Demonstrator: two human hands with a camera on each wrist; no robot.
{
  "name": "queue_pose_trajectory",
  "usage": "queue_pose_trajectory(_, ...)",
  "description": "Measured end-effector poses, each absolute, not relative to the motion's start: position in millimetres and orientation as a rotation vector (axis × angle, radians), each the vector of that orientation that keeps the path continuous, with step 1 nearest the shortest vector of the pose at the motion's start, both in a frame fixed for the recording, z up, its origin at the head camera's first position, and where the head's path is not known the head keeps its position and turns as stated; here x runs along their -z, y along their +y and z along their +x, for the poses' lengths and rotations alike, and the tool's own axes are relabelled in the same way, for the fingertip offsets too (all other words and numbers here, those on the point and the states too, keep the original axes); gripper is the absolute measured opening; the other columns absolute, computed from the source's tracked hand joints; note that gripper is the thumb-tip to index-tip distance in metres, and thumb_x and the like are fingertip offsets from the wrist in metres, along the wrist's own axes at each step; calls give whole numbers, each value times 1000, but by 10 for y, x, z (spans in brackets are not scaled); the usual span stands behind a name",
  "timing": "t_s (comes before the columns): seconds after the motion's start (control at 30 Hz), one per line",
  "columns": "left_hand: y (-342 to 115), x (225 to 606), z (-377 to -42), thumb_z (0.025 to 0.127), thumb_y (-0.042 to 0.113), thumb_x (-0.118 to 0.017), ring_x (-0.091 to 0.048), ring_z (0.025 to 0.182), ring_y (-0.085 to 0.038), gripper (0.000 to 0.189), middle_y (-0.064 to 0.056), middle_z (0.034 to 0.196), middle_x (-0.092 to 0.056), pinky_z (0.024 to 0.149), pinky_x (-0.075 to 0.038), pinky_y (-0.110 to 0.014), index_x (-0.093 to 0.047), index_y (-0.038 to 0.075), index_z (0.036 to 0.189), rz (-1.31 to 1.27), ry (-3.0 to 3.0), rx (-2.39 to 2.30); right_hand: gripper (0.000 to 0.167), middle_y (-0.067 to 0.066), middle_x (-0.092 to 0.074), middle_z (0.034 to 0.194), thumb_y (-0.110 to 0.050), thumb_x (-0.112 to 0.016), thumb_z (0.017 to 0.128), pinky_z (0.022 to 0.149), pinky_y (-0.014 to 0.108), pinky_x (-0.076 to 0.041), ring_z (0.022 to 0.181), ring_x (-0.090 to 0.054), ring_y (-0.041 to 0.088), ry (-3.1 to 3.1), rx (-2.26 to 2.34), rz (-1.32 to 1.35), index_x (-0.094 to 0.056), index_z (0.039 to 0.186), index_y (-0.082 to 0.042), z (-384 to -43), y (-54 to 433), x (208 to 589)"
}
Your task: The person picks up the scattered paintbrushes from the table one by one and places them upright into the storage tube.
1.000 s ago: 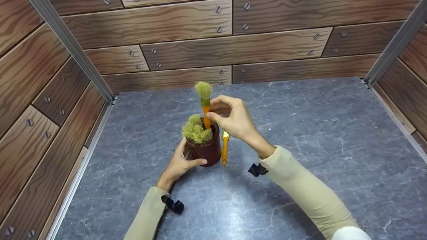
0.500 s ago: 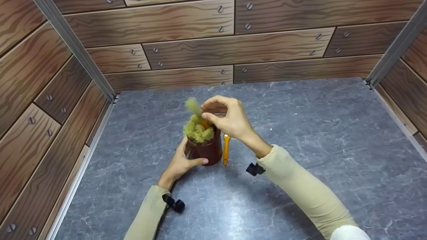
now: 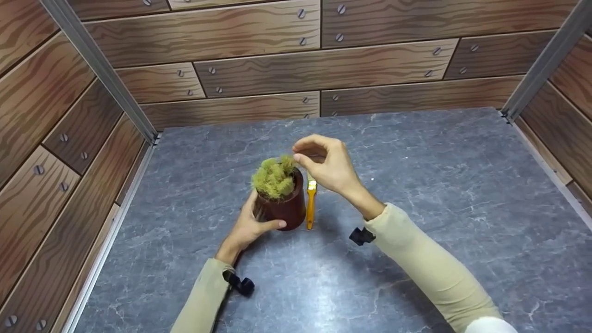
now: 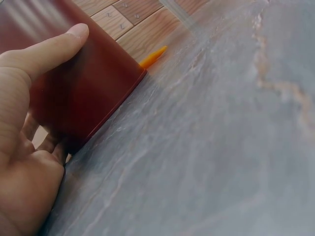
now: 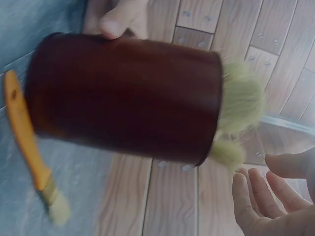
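A dark reddish-brown cylindrical pot [image 3: 289, 210] stands upright on the table. My left hand [image 3: 247, 226] grips it low on its left side, thumb across the front [image 4: 54, 49]. Bushy yellow-green bristle tufts [image 3: 273, 178] fill its mouth; the just-inserted paintbrush [image 3: 287, 162] is among them, bristles up and handle hidden inside. Beside the rim, my right hand [image 3: 329, 166] hovers with loosely bent fingers and nothing between them; the right wrist view shows thumb and fingers apart near the tufts. Another paintbrush [image 3: 311, 208] with an orange handle lies right of the pot, bristles away from me.
The grey marbled table [image 3: 407, 194] is bounded by wood-patterned walls [image 3: 259, 74] at the back and sides. Metal posts [image 3: 111, 83] stand at the back corners. In the left wrist view, the loose brush's orange handle end [image 4: 153, 56] peeks out past the pot's base.
The paintbrush in my right hand has gone down into the pot, handle first, and been let go. My right hand has then drawn slightly back to the right. My left hand stays on the pot.
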State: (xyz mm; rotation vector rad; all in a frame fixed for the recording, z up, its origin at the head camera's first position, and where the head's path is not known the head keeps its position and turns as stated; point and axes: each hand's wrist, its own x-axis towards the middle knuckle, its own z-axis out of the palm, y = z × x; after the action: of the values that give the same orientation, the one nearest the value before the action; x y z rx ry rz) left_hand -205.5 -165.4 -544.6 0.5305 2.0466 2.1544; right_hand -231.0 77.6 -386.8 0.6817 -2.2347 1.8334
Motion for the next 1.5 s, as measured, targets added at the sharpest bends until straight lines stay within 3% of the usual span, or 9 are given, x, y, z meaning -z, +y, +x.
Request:
queue_pose_trajectory(0.5,-1652,5463,-2049,78,4,-96,-39,158,-22,116,-4,167,-45,133,-29,-37,-28,24,169,527,2058,-2150,19,21,-79,106,-1,-79,92,89,42,-67,94,-77,33,-2513,-1638,513,-77,110,3,-2469,961,4467)
queue_pose_trajectory(0.7,-1654,5454,-2037,76,4,-96,-39,157,-24,117,-5,167,-45,133,-28,-37,-28,23,169,477,2069,-2146,24,17,-78,99,-6,-85,88,85,37,-67,90,-77,30,-2751,-1502,406,-75,107,5,-2553,987,4682)
queue_pose_trajectory(1.0,-1648,5440,-2038,75,2,-96,-41,156,-24,116,-5,165,-47,133,-30,-38,-30,23,169,477,2066,-2151,24,3,-74,78,-14,-95,80,67,26,-59,68,-66,12,-3050,-1288,298,-73,86,-8,-2601,972,4826)
queue_pose_trajectory(1.17,-1641,5452,-2039,76,4,-97,-41,156,-24,117,-5,165,-47,133,-30,-38,-29,23,169,484,2068,-2149,30,-1,-68,74,-21,-97,78,62,25,-52,66,-60,13,-3107,-1170,251,-68,79,-13,-2611,937,4863)
queue_pose_trajectory(1.5,-1657,5441,-2036,78,5,-96,-36,159,-22,119,-2,169,-43,134,-28,-37,-25,24,170,486,2065,-2147,36,-3,-59,70,-14,-96,70,58,26,-50,67,-57,15,-3153,-1099,135,-61,66,-17,-2645,963,4808)
